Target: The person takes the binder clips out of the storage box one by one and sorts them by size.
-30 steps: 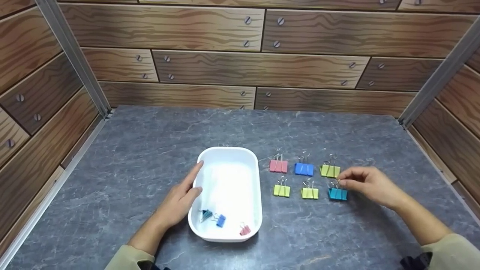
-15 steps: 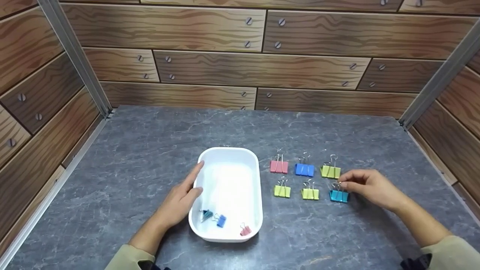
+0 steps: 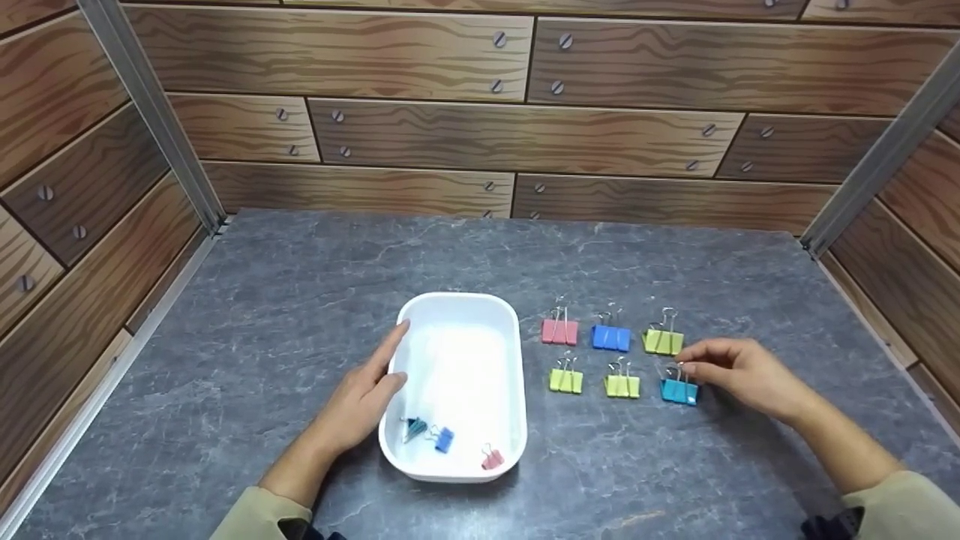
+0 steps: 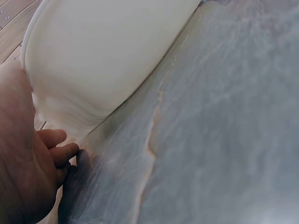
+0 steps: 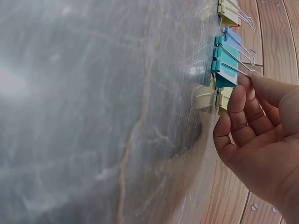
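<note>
My right hand [image 3: 739, 375] pinches a wire handle of the teal binder clip [image 3: 679, 391] between thumb and forefinger. In the right wrist view the teal clip [image 5: 225, 63] stands on the tabletop, its handle at the fingertips. My left hand [image 3: 352, 405] rests against the left side of a white tray [image 3: 520, 390], forefinger and thumb on its rim. In the left wrist view the other fingers of the left hand [image 4: 28, 158] lie beside the tray's outer wall. Inside the tray are small binder clips: one dark teal [image 3: 414, 428], one blue [image 3: 444, 439], one pink [image 3: 492, 458].
Right of the tray, binder clips stand in two rows. The far row has a pink clip [image 3: 559, 331], a blue clip [image 3: 611, 338] and a yellow-green clip [image 3: 663, 343]. Two yellow clips, left [image 3: 565, 381] and right [image 3: 622, 386], share the near row. Wood-patterned walls [image 3: 420, 135] enclose the table.
The teal clip has shifted very slightly toward the person along with the right hand, still pinched by its handle. The left hand and the tray stay where they were.
</note>
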Motion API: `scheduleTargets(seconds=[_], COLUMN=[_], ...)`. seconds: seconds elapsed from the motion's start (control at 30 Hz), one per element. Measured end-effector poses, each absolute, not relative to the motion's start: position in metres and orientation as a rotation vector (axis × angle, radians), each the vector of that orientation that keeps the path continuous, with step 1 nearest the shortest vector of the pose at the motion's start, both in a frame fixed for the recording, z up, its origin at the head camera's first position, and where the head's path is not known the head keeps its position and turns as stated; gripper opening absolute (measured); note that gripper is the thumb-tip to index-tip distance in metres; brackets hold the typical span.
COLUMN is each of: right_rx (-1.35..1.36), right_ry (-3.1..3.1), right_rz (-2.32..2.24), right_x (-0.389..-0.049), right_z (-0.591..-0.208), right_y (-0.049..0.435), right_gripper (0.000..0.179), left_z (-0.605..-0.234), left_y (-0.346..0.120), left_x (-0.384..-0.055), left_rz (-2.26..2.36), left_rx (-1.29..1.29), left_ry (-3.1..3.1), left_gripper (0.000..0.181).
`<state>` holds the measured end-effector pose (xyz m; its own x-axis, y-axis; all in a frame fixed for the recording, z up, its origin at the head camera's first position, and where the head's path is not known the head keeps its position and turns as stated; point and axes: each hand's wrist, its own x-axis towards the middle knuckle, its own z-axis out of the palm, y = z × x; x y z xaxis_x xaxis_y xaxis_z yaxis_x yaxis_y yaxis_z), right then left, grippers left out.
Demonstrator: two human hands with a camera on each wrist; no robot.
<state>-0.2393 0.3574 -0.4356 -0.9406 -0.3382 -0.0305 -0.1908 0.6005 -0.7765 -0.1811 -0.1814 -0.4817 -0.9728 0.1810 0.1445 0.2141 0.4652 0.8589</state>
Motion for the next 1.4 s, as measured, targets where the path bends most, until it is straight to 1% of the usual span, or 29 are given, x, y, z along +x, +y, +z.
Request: scheduleTargets(seconds=[0.33,0.57,0.77,0.93,1.13,1.4], right_rx=[-0.438,-0.493,-0.576,-0.698,-0.911,-1.133], right_ry=[2.748,2.797,2.88,2.873,2.789,2.58], right_rz=[-1.153,-1.153,-1.154,-1.194,-1.201,-1.241], right_x=[-0.238,-0.235,-0.231,-0.227,-0.223,-0.222], right_z=[-0.425,-0.409,-0.389,-0.373,-0.36,-0.358], right_y=[0.361,0.364,0.351,0.325,0.277,0.21], right_gripper=[0.027,0.028,0.021,0.017,0.017,0.014], left_z=[-0.481,-0.48,-0.48,-0.48,-0.48,-0.481], left_y=[-0.182,-0.181,-0.181,-0.18,-0.181,-0.181], left_x=[-0.181,-0.182,-0.182,-0.182,-0.181,-0.181], left_rz=[-1.574,-1.565,-1.567,-1.575,-1.587,-1.571], left_rx=[-0.334,-0.336,-0.343,-0.332,-0.342,-0.348], left_ry=[-2.695,-2.69,-2.676,-2.686,-2.675,-2.667], left_gripper=[0.066,0.067,0.067,0.067,0.067,0.067])
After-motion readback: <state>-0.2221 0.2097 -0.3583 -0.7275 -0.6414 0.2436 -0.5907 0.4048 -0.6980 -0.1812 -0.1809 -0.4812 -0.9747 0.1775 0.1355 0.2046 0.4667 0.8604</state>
